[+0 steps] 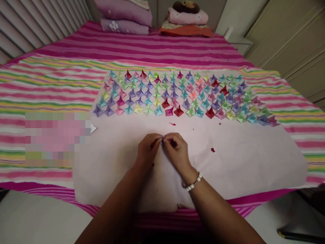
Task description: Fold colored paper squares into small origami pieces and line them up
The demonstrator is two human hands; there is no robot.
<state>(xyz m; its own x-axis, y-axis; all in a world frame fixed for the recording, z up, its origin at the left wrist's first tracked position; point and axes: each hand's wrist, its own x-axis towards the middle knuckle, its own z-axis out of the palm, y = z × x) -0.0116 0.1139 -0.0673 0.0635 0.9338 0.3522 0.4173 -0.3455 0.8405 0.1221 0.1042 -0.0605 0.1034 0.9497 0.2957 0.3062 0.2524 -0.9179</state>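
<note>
My left hand (149, 146) and my right hand (176, 147) meet over the middle of a large pale sheet (114, 169). Both pinch a small piece of pale bluish folded paper (162, 137), mostly covered by my fingertips. A bracelet of white beads (194, 182) circles my right wrist. Beyond my hands, several rows of small folded paper boats or stars (148, 100) in many colours stand on the sheet. A few dark red paper scraps (212, 149) lie about, one to the right of my right hand.
Under the sheet is a striped cloth (45, 81) on a bed with a magenta striped cover (157, 47). Folded lilac bedding (125, 17) and a pink and orange stack (188, 20) stand at the far end. A blurred patch (56, 139) hides something at the left.
</note>
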